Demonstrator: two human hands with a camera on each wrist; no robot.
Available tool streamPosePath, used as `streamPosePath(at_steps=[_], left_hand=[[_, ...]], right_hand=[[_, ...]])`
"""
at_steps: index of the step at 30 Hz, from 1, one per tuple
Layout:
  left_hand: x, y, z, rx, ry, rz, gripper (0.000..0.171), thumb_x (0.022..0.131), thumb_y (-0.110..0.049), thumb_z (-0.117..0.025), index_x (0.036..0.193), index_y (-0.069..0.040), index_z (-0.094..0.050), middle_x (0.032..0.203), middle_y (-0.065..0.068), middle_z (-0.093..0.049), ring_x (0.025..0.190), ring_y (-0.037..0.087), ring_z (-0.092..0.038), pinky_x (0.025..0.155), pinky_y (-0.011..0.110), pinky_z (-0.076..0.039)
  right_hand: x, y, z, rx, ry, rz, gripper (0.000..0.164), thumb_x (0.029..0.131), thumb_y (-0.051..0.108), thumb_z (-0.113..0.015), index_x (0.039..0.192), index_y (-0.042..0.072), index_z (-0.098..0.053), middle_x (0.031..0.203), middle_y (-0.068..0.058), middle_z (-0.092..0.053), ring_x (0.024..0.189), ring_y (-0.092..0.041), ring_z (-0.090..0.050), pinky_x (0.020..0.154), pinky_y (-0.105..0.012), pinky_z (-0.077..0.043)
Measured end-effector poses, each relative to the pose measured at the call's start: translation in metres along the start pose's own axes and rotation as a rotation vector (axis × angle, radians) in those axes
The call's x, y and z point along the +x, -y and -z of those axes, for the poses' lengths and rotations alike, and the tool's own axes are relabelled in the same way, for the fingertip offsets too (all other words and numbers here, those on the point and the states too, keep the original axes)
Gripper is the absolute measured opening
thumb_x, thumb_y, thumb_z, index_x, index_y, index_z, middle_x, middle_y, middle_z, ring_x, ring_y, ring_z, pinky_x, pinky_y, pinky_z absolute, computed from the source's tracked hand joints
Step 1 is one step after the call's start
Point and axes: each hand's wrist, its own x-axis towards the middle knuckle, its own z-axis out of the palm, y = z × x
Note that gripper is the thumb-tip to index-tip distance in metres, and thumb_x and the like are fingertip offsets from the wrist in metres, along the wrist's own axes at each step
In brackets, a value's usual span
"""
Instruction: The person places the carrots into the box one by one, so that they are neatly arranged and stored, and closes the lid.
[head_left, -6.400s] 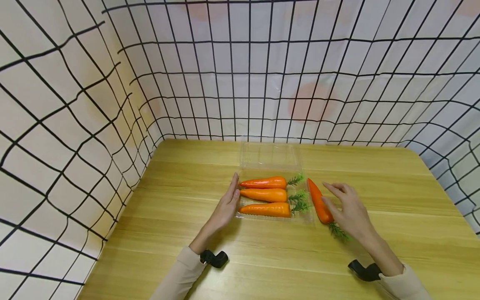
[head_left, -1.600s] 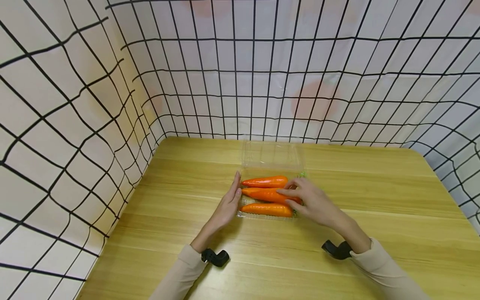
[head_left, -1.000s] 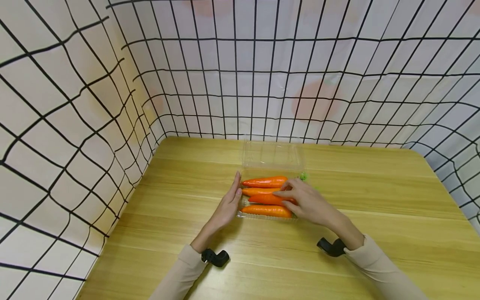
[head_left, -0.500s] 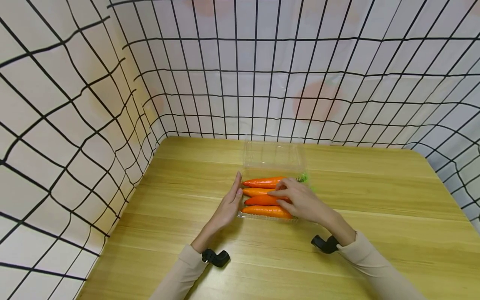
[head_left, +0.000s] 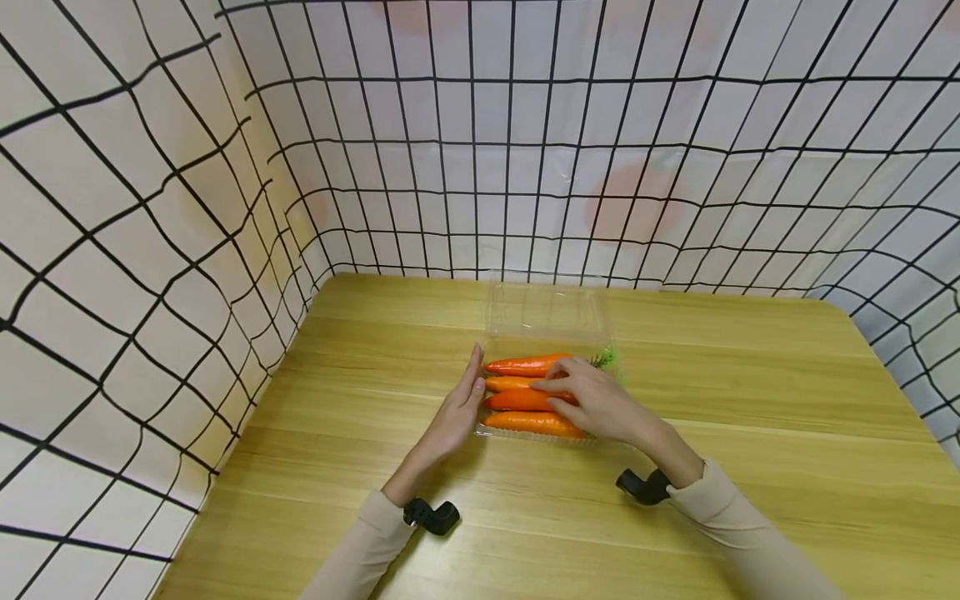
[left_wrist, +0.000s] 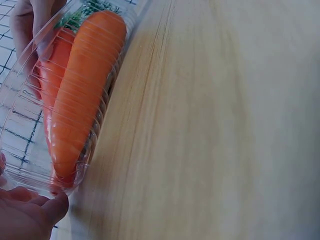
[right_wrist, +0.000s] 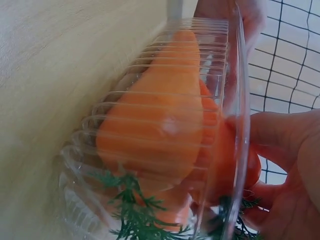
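Several orange carrots with green leafy tops lie side by side in a clear plastic box, tips to the left. My right hand pinches the thick end of a red-orange carrot, which lies between the front carrot and a lighter one. Behind these is another carrot. My left hand rests with straight fingers along the box's left end; the left wrist view shows its fingertips at that end. My right hand hides most of the leafy tops in the head view.
The box's clear lid lies folded back towards the rear of the wooden table. A black grid over white cloth stands behind the table and along its sides. Each wrist carries a black camera mount.
The red-orange carrot lay on the table right of the box at first. My right hand has brought it into the box and slid it left among the others. My left hand has stayed put.
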Motion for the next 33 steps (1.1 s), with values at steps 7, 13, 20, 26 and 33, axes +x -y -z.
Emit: streamPosePath(at_steps=[7,13,20,26,33], left_hand=[[0.002,0.001,-0.001,0.001,0.0,-0.003,0.058,0.115,-0.018,-0.029,0.168,-0.01,-0.005,0.175,0.01,-0.012,0.161,0.03,-0.016,0.132,0.05,-0.015],[0.003,0.0,-0.002,-0.001,0.004,-0.002,0.058,0.115,-0.018,-0.029,0.168,-0.011,-0.005,0.175,0.009,-0.011,0.161,0.029,-0.015,0.132,0.05,-0.014],[0.002,-0.004,0.0,-0.001,0.018,0.003,0.058,0.115,-0.019,-0.029,0.168,-0.01,-0.005,0.175,0.009,-0.01,0.161,0.028,-0.014,0.133,0.048,-0.014],[0.001,-0.005,0.001,0.006,0.027,0.004,0.059,0.115,-0.018,-0.028,0.168,-0.011,-0.002,0.175,0.009,-0.007,0.162,0.029,-0.013,0.132,0.05,-0.013],[-0.001,-0.005,0.007,0.012,0.027,0.008,0.061,0.115,-0.019,-0.029,0.167,-0.008,0.003,0.175,0.015,-0.006,0.161,0.033,-0.015,0.131,0.053,-0.015]], right_hand=[[-0.001,-0.001,0.001,0.019,-0.001,-0.016,0.031,0.098,0.015,-0.069,0.128,0.008,-0.074,0.117,-0.008,-0.067,0.101,-0.021,-0.058,0.081,-0.035,-0.051],[-0.003,0.001,0.009,0.041,-0.024,-0.04,0.034,0.101,0.018,-0.067,0.133,0.007,-0.071,0.125,-0.011,-0.067,0.114,-0.029,-0.062,0.093,-0.048,-0.055],[-0.009,-0.008,0.027,0.076,-0.082,-0.062,0.036,0.103,0.02,-0.065,0.137,0.007,-0.068,0.13,-0.014,-0.064,0.114,-0.031,-0.063,0.086,-0.047,-0.058],[-0.017,-0.025,0.043,0.131,-0.145,-0.143,0.043,0.104,0.021,-0.063,0.145,0.006,-0.06,0.138,-0.018,-0.06,0.126,-0.038,-0.057,0.097,-0.06,-0.054],[-0.026,-0.049,0.057,0.24,-0.173,-0.269,0.055,0.107,0.031,-0.057,0.155,0.005,-0.046,0.148,-0.024,-0.051,0.135,-0.047,-0.049,0.107,-0.07,-0.043]])
